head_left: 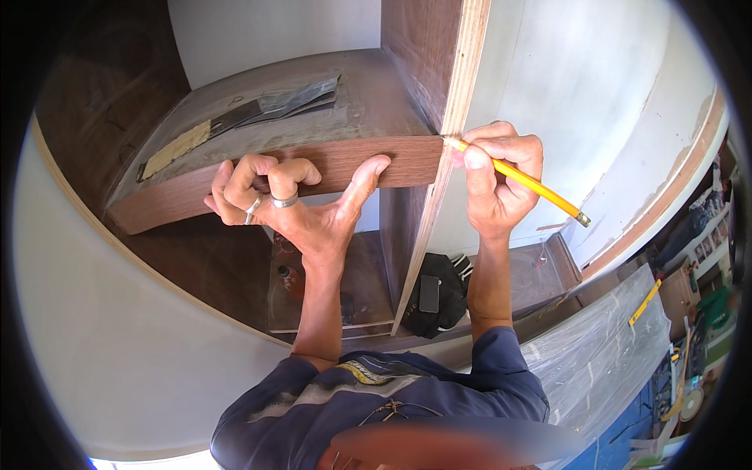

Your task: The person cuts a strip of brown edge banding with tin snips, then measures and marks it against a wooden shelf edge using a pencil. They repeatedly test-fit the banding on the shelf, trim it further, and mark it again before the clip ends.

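The right hand is pinching a pencil slanting up-left, its tip apparently meeting the post at the right end of the wood strip, whose front the left hand is touching, thumb spread wide

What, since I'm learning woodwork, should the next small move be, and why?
Probably make a short mark: the right hand holds the pencil with its tip where the strip meets the panel, and the left hand rests against the strip.

A joinery workspace (room or workshop, unclear): 1 dusty shelf, bare plywood edge, plastic sheeting.
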The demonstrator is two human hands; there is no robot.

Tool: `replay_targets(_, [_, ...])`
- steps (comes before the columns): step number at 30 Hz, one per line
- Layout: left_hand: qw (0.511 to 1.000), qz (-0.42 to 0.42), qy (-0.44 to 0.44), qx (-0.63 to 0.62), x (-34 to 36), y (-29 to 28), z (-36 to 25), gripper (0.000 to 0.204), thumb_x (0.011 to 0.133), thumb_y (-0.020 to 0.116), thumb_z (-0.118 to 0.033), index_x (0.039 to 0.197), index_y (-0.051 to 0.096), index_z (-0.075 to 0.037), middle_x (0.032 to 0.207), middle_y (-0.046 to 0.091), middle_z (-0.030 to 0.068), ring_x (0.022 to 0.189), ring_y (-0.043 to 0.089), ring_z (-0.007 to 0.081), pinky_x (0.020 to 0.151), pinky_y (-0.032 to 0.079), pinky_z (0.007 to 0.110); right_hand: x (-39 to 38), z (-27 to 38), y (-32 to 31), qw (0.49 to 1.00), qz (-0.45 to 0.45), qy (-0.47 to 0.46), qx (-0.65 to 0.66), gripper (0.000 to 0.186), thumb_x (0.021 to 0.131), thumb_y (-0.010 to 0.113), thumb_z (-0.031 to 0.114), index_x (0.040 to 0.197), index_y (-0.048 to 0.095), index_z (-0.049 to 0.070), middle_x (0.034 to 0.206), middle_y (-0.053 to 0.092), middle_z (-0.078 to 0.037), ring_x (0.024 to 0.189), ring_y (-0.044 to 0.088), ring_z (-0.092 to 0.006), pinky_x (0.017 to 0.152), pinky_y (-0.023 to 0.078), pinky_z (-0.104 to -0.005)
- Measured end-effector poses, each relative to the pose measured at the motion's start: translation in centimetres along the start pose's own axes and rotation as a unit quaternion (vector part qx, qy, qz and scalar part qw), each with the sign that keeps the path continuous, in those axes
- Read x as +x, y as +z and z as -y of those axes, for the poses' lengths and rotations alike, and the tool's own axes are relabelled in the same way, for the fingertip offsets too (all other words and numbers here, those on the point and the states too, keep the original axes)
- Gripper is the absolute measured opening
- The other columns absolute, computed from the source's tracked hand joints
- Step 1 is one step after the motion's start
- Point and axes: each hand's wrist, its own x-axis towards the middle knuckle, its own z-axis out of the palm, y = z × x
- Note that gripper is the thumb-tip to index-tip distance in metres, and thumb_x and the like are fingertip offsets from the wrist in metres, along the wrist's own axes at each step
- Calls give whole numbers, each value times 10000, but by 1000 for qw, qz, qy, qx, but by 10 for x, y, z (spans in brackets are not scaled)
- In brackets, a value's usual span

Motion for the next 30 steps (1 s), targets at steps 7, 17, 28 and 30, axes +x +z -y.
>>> replay_targets(7, [1000, 12, 12, 21, -1, -2, 1, 702, 527, 983, -516, 799, 448, -151, 1135, 336, 72, 1178, 251, 318, 995, 292, 544, 0, 1, 0, 1000, -1, -2, -7, 153, 930, 660, -18, 972, 514, 1, 811, 687, -130, 715, 612, -137, 601, 471, -251])
replay_targets(17, [999, 0, 30, 34, -3, -1, 3, 718, 521, 968, -561, 835, 464, -158, 1140, 350, 74, 1174, 258, 312, 1015, 260, 549, 1, 0, 0, 1000, 1, -9, -3, 161, 927, 663, -24, 979, 512, 0, 813, 686, -135, 699, 608, -126, 589, 467, -240])
replay_targets(28, [999, 5, 21, 24, -3, -2, 4, 721, 515, 973, -555, 818, 458, -152, 1142, 351, 74, 1188, 254, 319, 1016, 263, 554, 1, -1, 1, 1000, 3, -8, 2, 160, 925, 662, -29, 977, 514, 4, 809, 687, -133, 690, 607, -125, 586, 463, -242])
replay_targets(30, [1000, 6, 17, 23, -3, -1, 3, 719, 515, 975, -550, 805, 453, -150, 1145, 348, 75, 1192, 250, 320, 1018, 262, 560, 0, 0, 0, 1000, 2, -3, 2, 158, 925, 661, -31, 974, 515, 6, 812, 689, -133, 692, 608, -126, 586, 462, -242])
